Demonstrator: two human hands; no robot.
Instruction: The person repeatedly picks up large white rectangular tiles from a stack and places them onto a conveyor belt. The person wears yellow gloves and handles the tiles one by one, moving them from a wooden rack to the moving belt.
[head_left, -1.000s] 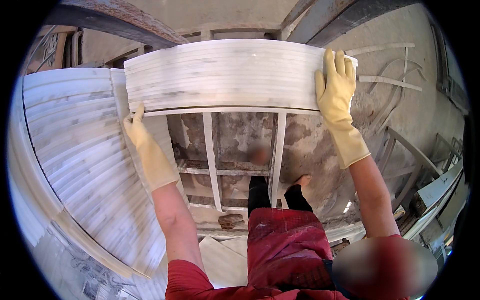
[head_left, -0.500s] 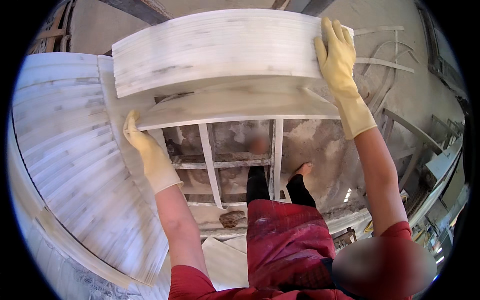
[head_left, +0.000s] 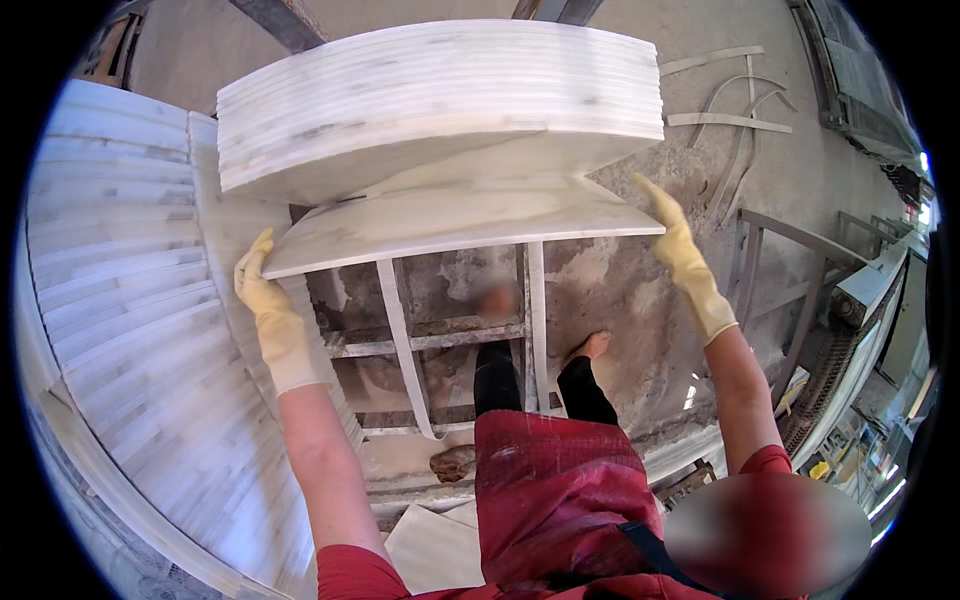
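Observation:
A white, grey-veined stone slab (head_left: 480,222) leans at a slant over a metal frame (head_left: 403,345), in front of a thick stack of similar slabs (head_left: 440,90). My left hand (head_left: 262,290), in a pale yellow rubber glove, grips the slab's near left corner, fingers bent round its edge. At the slab's right corner is my right hand (head_left: 682,248), gloved alike, with its fingers stretched out along the side. Its palm lies against or very close to that corner; I cannot tell which.
A long row of white slabs (head_left: 120,300) stands on the left. Thin curved strips (head_left: 735,120) lie on the floor at the far right, beyond a metal rack (head_left: 790,240). My bare foot (head_left: 592,345) is beside the frame. Pale flat pieces (head_left: 435,550) lie near my body.
My right hand has come off the top of the stack and down to the slab's right corner. My left hand stays at the left corner, and the slab's near edge is tilted up more.

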